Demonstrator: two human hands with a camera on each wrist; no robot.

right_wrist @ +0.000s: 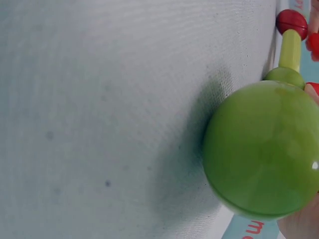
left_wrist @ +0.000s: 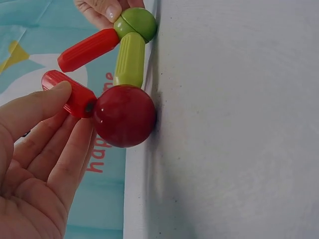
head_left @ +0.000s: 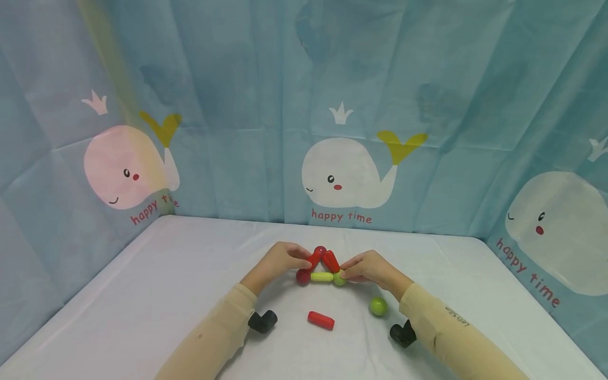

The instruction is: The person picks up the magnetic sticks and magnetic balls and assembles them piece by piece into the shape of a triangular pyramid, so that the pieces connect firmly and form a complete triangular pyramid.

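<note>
My left hand (head_left: 280,259) pinches a red rod (left_wrist: 77,97) between thumb and fingers; it meets a dark red ball (left_wrist: 124,116). From that ball a yellow-green rod (head_left: 322,276) runs to a green ball (head_left: 339,278), where my right hand (head_left: 375,270) has its fingertips. A second red rod (head_left: 330,261) slants up from the green ball. Another red ball (head_left: 320,251) lies at the top between both red rods; the left wrist view does not show it. In the right wrist view, a large green ball (right_wrist: 261,149) hides most of my right hand.
A loose green ball (head_left: 378,306) sits nearer on the white table (head_left: 228,237), right of a loose red rod (head_left: 321,320). Black devices (head_left: 263,321) are at both wrists. Behind the table hangs a blue whale-print curtain (head_left: 237,174).
</note>
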